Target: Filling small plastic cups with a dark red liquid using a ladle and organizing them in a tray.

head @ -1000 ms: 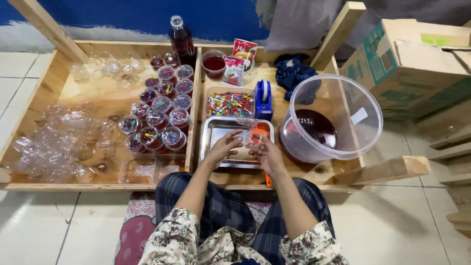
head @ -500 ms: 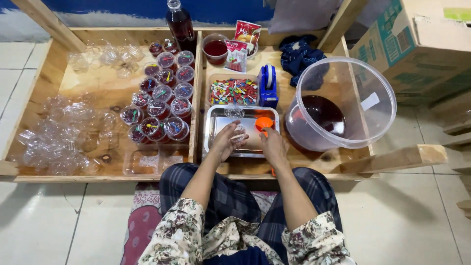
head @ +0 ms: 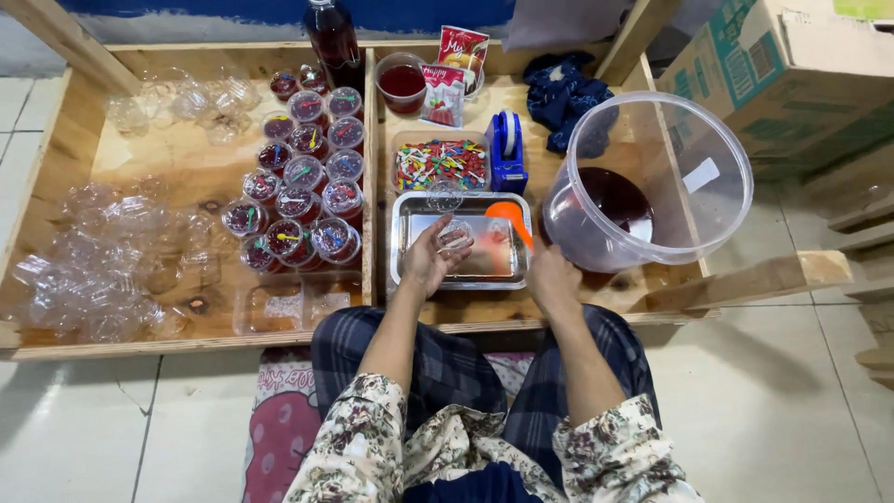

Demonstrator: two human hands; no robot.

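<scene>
1. Left hand (head: pixel 426 263) curled around a small clear plastic cup (head: pixel 454 235), fingers closed on it, held over the steel tray (head: pixel 410 244).
2. Right hand (head: pixel 551 277) closed on the handle of an orange ladle (head: pixel 510 216); handle mostly hidden by the hand, so tightness of hold not possible to tell exactly. Orange bowl of the ladle over the tray's far right corner.
3. Steel tray sat in the right compartment of the wooden crate (head: pixel 368 168), nearest the person, shallow, rectangular, wet with reddish liquid.
4. A second empty clear cup (head: pixel 444 197) stood at the tray's far edge.
5. Just beyond the tray: a clear box of coloured small spoons (head: pixel 440 164), with a blue tape dispenser (head: pixel 507 147) beside it on the right.
6. Right of the tray, touching the crate's right part: a large clear plastic bucket (head: pixel 689 177), tilted, holding dark red liquid (head: pixel 615 200) at its bottom.
7. Further beyond the tray: a cup of red drink (head: pixel 402 82), two red sachets (head: pixel 453 65), a dark blue cloth (head: pixel 562 91).
8. Left of the tray, past the crate's divider: rows of filled cups (head: pixel 303 186) with lids, dark red inside, and a dark bottle (head: pixel 333 42) at the far end.
9. Further left of the tray: heaps of empty clear cups (head: pixel 102 270).
10. Well right of the tray, outside the crate: a cardboard box (head: pixel 792 74).
</scene>
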